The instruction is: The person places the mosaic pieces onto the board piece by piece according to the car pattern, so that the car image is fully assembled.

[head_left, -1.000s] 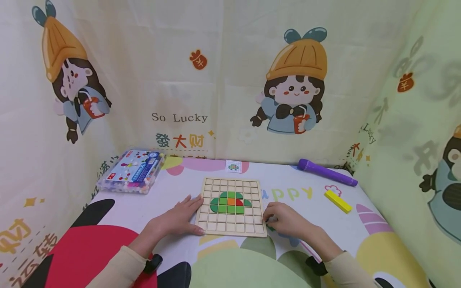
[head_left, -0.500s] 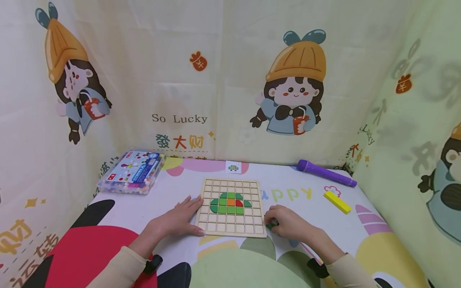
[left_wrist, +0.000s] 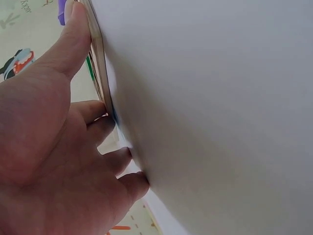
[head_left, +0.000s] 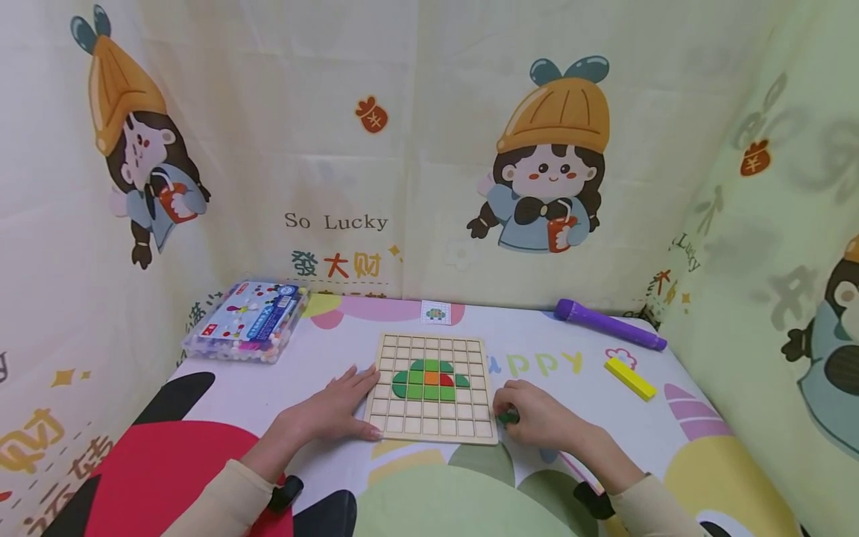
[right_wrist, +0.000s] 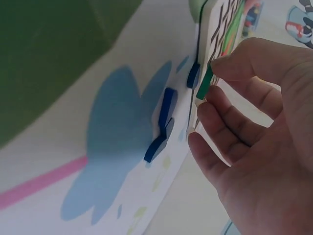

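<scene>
Presently: green piece [head_left: 512,415] shows more fully in the right hand's [head_left: 538,412] fingertip pinch, board [head_left: 406,427] pattern unchanged, so I log it off-grid | position: just beside the board's right edge, near end | axis: visible edge roughly follows board rim; facing unclear | left hand [head_left: 335,403]: fingers spread, touching board's left edge, gripping nothing.

Grid board [head_left: 430,426] of smooth, matt wood; green tile [right_wrist: 205,82], smooth; box [head_left: 248,321] of clear, glossy plastic; card [head_left: 435,312] of paper; curtain [head_left: 443,149] of creased, matt cloth
</scene>
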`<state>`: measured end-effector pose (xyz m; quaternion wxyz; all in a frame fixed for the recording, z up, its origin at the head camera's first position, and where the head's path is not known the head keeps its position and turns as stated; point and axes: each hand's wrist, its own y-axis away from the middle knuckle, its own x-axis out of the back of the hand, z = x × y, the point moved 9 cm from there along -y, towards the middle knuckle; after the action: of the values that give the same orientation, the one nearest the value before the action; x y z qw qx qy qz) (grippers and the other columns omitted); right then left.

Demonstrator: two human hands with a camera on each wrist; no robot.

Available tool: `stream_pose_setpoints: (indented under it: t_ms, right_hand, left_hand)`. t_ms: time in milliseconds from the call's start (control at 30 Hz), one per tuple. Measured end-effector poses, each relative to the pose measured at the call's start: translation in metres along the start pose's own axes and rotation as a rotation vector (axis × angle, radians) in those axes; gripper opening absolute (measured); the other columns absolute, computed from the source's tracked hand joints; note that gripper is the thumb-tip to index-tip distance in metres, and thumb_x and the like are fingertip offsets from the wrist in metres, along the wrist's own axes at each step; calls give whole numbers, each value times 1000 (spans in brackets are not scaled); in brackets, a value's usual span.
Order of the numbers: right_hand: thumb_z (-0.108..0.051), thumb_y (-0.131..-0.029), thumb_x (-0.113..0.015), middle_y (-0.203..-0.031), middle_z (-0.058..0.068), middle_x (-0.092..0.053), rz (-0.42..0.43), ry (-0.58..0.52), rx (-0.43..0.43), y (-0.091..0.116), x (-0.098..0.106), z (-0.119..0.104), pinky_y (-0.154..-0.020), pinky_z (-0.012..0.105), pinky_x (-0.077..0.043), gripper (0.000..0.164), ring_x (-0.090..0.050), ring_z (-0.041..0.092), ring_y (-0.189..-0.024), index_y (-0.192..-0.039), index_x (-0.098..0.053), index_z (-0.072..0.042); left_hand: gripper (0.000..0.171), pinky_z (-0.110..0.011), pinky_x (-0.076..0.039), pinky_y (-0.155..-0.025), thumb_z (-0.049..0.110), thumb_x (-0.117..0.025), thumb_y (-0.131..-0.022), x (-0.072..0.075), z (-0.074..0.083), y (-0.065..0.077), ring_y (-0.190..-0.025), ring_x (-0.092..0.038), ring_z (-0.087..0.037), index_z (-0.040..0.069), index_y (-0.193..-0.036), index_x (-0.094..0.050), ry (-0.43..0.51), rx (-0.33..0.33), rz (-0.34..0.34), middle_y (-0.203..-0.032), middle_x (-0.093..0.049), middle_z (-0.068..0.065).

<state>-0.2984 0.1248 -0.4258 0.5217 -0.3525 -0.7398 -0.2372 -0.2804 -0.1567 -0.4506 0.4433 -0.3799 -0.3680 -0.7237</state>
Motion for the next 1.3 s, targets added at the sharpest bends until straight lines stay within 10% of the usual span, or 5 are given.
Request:
stream_pose_setpoints:
  t_ms: [1300]
  right_hand:
    - [-11,-79,-71,-78,-5,-57,180,48,-44,-58,-8,-24,-63,25,-38,11,-43,11,-72,-88,-72,-17]
  left_hand:
    - [105,-62,-19,-122,56,-80,-75,-2,-2,-2,-155,-12,-39,12,-157,-30,-12,-7,8,-166,-25,-6]
